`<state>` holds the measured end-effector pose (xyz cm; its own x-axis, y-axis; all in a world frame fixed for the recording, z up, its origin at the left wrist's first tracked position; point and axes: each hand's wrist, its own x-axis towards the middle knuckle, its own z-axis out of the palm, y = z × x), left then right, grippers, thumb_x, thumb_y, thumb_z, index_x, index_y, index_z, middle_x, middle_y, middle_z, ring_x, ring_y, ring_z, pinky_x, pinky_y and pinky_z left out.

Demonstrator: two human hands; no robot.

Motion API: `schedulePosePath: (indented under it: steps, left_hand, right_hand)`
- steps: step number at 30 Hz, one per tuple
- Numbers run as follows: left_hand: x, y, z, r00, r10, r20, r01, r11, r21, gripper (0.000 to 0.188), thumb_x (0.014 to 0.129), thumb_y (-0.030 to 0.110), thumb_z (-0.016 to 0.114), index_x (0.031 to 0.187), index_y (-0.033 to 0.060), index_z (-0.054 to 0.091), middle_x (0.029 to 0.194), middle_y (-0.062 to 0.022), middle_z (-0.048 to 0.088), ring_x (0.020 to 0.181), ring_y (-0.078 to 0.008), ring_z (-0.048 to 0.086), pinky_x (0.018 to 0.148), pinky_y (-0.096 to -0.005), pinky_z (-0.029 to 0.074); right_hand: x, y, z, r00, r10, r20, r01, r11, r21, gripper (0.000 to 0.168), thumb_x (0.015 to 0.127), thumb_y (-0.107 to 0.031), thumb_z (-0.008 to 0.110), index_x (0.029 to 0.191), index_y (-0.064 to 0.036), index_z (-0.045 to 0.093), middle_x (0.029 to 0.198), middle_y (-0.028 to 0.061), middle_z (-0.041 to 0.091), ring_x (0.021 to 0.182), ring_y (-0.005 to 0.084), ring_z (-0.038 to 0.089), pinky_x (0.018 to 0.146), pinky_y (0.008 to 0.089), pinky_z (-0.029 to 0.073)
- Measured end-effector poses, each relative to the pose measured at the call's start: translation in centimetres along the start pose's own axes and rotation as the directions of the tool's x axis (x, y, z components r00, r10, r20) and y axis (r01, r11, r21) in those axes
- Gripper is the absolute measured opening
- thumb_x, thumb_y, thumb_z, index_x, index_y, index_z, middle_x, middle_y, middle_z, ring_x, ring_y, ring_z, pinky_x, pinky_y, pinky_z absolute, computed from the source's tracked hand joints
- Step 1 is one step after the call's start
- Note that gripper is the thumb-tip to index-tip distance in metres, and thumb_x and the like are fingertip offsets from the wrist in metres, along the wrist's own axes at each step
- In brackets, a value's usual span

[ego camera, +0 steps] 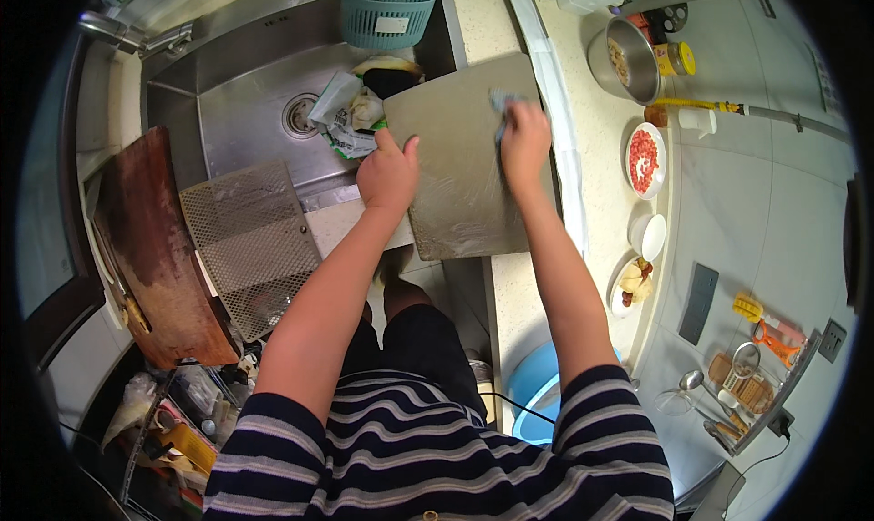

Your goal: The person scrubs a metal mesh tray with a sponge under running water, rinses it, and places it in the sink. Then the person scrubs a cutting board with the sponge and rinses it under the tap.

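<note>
A flat grey panel (464, 173) with pale streaks lies tilted across the sink's right edge and the counter. My left hand (388, 173) grips its left edge, thumb up; the fingers beneath are hidden. Over the panel's upper right part, my right hand (526, 139) presses a bluish cloth or scouring pad (504, 100), partly covered by the fingers. Just beyond my left hand, a crumpled printed plastic bag (334, 115) lies in the steel sink (239, 104), against a dark object with a pale rim (390, 77).
A perforated metal filter (249, 241) rests at the sink's near left, beside a wooden cutting board (160, 248). A teal basket (388, 16) hangs at the far rim. Along the right wall stand a steel bowl (638, 60), a plate of chopped red food (643, 159) and a white bowl (647, 237).
</note>
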<state>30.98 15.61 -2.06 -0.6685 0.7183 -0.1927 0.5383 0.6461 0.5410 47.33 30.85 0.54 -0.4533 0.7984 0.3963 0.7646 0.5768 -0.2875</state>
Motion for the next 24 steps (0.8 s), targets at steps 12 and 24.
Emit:
schedulePosePath:
  steps: [12,24]
  left_hand:
    - [0.0,-0.4,0.6,0.998,-0.042,-0.048,0.040,0.998,-0.038,0.048,0.095,0.044,0.059,0.121,0.0053,0.050,0.080,-0.0226,0.069,0.074,-0.0444,0.066,0.066,-0.0530,0.051]
    - [0.1,0.1,-0.2,0.995,-0.098,0.008,0.098,0.994,-0.058,0.026,0.099,0.029,0.051,0.110,0.0060,0.051,0.074,-0.0208,0.068,0.070,-0.0424,0.065,0.062,-0.0539,0.049]
  right_hand:
    - [-2.4,-4.2,0.9,0.902,-0.412,0.127,0.348,0.870,0.349,0.022,0.078,-0.002,0.057,0.095,-0.009,0.069,0.094,0.0123,0.064,0.086,0.0328,0.060,0.070,0.0441,0.046]
    - [-0.5,-8.6,4.3,0.884,-0.438,0.162,0.341,0.843,0.417,0.026,0.079,-0.004,0.059,0.102,-0.011,0.070,0.094,0.0082,0.062,0.087,0.0309,0.059,0.076,0.0414,0.049]
